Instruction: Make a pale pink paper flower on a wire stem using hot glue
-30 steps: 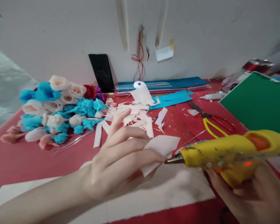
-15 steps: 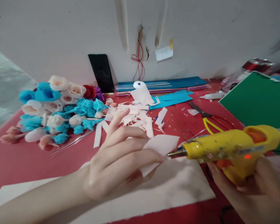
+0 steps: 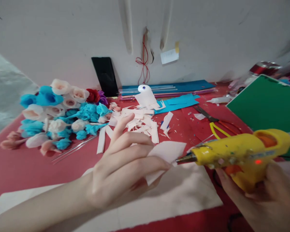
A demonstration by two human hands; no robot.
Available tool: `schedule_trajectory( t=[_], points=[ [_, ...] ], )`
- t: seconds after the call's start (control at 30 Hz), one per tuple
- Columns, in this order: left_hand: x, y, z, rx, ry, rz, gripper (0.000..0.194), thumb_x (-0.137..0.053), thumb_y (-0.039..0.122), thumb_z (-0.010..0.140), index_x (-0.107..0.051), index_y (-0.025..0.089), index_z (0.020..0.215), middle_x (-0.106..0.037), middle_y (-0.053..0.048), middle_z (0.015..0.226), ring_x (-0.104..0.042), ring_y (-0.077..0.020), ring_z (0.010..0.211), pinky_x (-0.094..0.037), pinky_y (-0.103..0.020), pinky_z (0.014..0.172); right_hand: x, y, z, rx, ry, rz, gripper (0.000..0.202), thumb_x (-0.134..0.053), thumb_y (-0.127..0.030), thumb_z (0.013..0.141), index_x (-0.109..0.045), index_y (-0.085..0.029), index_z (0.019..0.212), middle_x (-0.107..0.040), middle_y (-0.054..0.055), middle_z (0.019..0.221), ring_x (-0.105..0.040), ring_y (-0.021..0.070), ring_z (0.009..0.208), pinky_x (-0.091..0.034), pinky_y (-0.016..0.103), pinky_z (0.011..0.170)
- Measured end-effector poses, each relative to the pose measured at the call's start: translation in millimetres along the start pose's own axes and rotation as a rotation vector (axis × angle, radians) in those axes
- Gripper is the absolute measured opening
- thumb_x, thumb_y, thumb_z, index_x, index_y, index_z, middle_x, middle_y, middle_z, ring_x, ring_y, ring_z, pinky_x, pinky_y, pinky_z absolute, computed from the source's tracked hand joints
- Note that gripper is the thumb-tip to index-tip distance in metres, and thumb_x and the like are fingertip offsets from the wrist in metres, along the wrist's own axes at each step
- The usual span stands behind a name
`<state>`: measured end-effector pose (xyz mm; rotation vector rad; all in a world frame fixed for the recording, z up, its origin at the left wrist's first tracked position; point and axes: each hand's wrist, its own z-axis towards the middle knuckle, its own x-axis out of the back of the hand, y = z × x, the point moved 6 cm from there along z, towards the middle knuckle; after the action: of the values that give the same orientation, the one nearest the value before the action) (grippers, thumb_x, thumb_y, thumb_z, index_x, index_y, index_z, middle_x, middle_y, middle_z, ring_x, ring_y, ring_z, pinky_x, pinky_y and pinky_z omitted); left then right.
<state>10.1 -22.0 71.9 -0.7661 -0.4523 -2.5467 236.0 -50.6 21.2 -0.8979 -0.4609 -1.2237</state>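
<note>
My left hand (image 3: 128, 164) pinches a small pale pink paper piece (image 3: 170, 150) near the middle, its index finger raised. My right hand (image 3: 261, 193) is wrapped round the handle of a yellow glue gun (image 3: 234, 149) with a red light lit on its side. The metal nozzle points left, close beside my left fingertips at the paper's edge. A little clear glue seems to show at its tip. Below both hands lies a large pale paper sheet (image 3: 183, 193) on the red table (image 3: 74, 170).
Paper flowers (image 3: 87, 111) are heaped at the left. Pale scraps (image 3: 140, 124) and blue paper (image 3: 178, 102) lie beyond my hands. Pliers (image 3: 214, 120), a green board (image 3: 268, 103) and a small glue bottle (image 3: 218, 100) are at the right. A black phone (image 3: 105, 75) leans on the wall.
The glue gun has shifted slightly to the right, its nozzle drawn a little back from my left fingertips. My left hand has barely moved and still grips the paper piece.
</note>
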Motion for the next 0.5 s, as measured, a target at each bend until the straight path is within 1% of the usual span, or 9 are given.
schedule_trajectory(
  t=[0.07, 0.1, 0.17, 0.3, 0.33, 0.43, 0.5],
  points=[
    [-1.2, -0.1, -1.0, -0.006, -0.008, 0.002, 0.013, -0.066, 0.007, 0.069, -0.062, 0.018, 0.075, -0.061, 0.003, 0.058, -0.059, -0.0126, 0.065, -0.043, -0.054, 0.098, 1.1, -4.2, -0.9, 0.086, 0.017, -0.030, 0.023, -0.061, -0.038, 0.073, -0.045, -0.021, 0.073, -0.046, -0.005, 0.048, -0.047, 0.0089, 0.033, -0.038, 0.016, 0.029],
    [0.0, -0.5, -1.5, -0.004, 0.021, -0.003, 0.012, -0.065, 0.008, 0.070, -0.062, 0.018, 0.074, -0.061, 0.004, 0.058, -0.059, -0.0125, 0.065, -0.043, -0.053, 0.099, 1.5, -4.6, -1.2, 0.098, 0.027, -0.048, 0.023, -0.061, -0.038, 0.073, -0.046, -0.021, 0.074, -0.047, -0.004, 0.049, -0.048, 0.0093, 0.035, -0.038, 0.016, 0.030],
    [1.0, -1.0, -2.2, 0.004, 0.049, -0.013, 0.011, -0.064, 0.008, 0.071, -0.062, 0.018, 0.074, -0.060, 0.004, 0.057, -0.059, -0.0129, 0.066, -0.042, -0.054, 0.099, 2.5, -4.3, -1.3, 0.096, 0.054, -0.063, 0.025, -0.062, -0.040, 0.072, -0.047, -0.020, 0.075, -0.049, -0.003, 0.052, -0.049, 0.0098, 0.037, -0.038, 0.017, 0.031],
    [-2.0, -1.0, -1.6, 0.018, -0.012, -0.009, 0.015, -0.066, 0.004, 0.067, -0.062, 0.017, 0.074, -0.062, 0.003, 0.059, -0.060, -0.0133, 0.066, -0.042, -0.055, 0.098, 5.0, -2.1, -0.3, 0.077, 0.089, -0.134, 0.032, -0.063, -0.042, 0.071, -0.040, -0.021, 0.065, -0.042, -0.004, 0.049, -0.042, 0.0085, 0.036, -0.035, 0.019, 0.032],
    [-0.9, -1.0, -1.4, 0.022, 0.002, -0.007, 0.015, -0.066, 0.004, 0.067, -0.062, 0.017, 0.074, -0.062, 0.003, 0.059, -0.060, -0.0133, 0.066, -0.042, -0.056, 0.098, 6.0, -1.5, -0.4, 0.075, 0.097, -0.138, 0.033, -0.063, -0.042, 0.071, -0.039, -0.021, 0.064, -0.042, -0.004, 0.049, -0.042, 0.0082, 0.036, -0.035, 0.019, 0.031],
    [1.6, -0.9, -1.6, 0.025, 0.033, -0.011, 0.013, -0.066, 0.005, 0.068, -0.062, 0.017, 0.073, -0.061, 0.003, 0.058, -0.060, -0.0134, 0.065, -0.043, -0.055, 0.098, 7.4, -0.4, -1.4, 0.073, 0.099, -0.123, 0.033, -0.064, -0.044, 0.069, -0.041, -0.021, 0.066, -0.044, -0.004, 0.049, -0.042, 0.0077, 0.035, -0.033, 0.018, 0.029],
    [1.3, -0.4, -1.6, 0.018, 0.019, -0.013, 0.013, -0.065, 0.005, 0.069, -0.062, 0.017, 0.074, -0.061, 0.003, 0.058, -0.060, -0.0133, 0.065, -0.043, -0.055, 0.098, 7.4, -1.1, -1.9, 0.073, 0.099, -0.119, 0.032, -0.064, -0.044, 0.070, -0.042, -0.020, 0.067, -0.044, -0.004, 0.049, -0.043, 0.0080, 0.035, -0.034, 0.018, 0.030]
  ],
)
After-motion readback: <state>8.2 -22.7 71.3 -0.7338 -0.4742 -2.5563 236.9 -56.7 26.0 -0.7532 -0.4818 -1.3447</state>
